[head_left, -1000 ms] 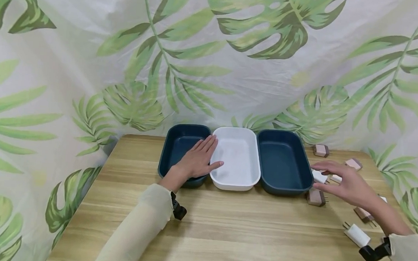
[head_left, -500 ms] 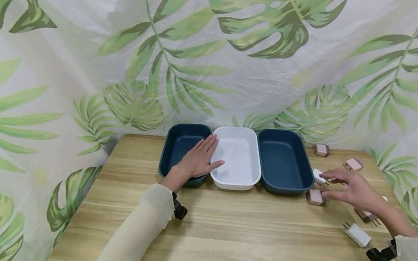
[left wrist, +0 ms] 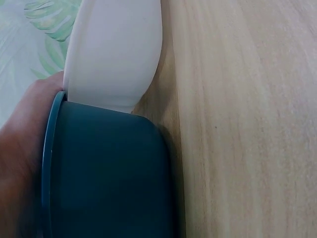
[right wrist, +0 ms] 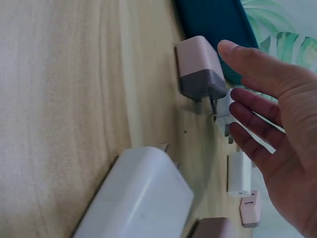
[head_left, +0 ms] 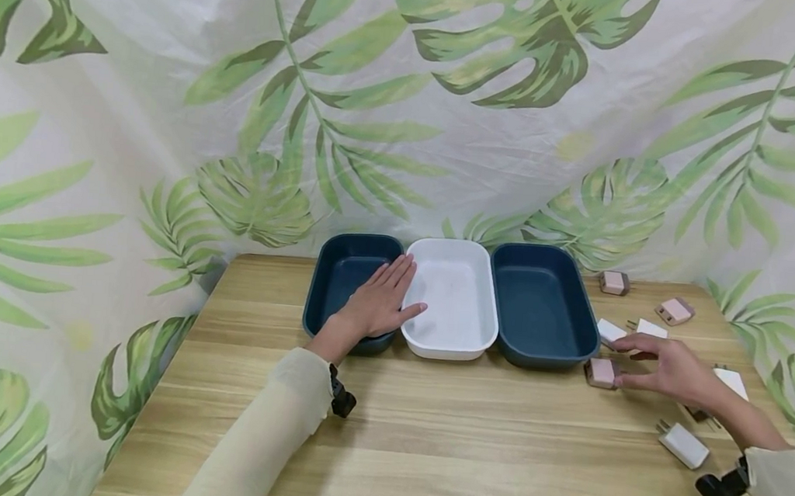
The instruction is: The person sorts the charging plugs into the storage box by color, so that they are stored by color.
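Observation:
My left hand (head_left: 375, 305) lies flat with straight fingers across the meeting rims of a dark blue tray (head_left: 339, 271) and a white tray (head_left: 452, 303). In the left wrist view that hand runs along the blue rim, its far end at the white tray. My right hand (head_left: 671, 371) hovers at the right, fingers spread apart and bent only a little, with nothing between them. Its thumb is right by a pink and grey charger plug (right wrist: 198, 59), which lies beside a second dark blue tray (head_left: 543, 310). A white charger plug (head_left: 610, 332) lies close to its fingertips.
Two more pink charger plugs (head_left: 614, 282) lie at the table's back right. White plugs lie around the right hand, one (head_left: 683, 446) of them nearer the front, prongs showing. A leaf-print cloth (head_left: 379, 122) hangs behind the wooden table (head_left: 458, 455).
My right hand has drawn away from the right blue tray and come lower, its thumb now at the near pink charger plug. The left hand stays in place.

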A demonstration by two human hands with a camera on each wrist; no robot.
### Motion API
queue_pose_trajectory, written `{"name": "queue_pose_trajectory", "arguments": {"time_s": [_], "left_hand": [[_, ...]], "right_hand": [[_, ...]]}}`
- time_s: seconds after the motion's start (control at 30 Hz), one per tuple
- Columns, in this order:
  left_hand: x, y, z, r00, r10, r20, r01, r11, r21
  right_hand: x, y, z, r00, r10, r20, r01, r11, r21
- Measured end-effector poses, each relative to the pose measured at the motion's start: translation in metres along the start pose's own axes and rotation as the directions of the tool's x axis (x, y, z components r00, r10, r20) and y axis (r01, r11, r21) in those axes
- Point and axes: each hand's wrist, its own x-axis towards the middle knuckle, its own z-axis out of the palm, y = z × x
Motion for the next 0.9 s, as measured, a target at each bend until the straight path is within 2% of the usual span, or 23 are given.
{"name": "queue_pose_trajectory", "arguments": {"time_s": [0.17,0.5,0.9], "left_hand": [[0.002,-0.001,0.001,1.000,-0.001,0.012,0.001,1.000,-0.002],[0.001,0.000,-0.002,1.000,-0.007,0.012,0.007,1.000,0.014],[0.000,0.000,0.000,1.000,-0.012,0.012,0.011,1.000,0.016]], "right_hand": [[-0.002,0.004,0.004,0.999,0.015,0.031,-0.015,1.000,-0.003],[-0.002,0.009,0.013,1.000,-0.002,0.021,0.001,0.999,0.035],[0.001,0.007,0.022,0.999,-0.051,-0.009,0.050,0.997,-0.052]]}}
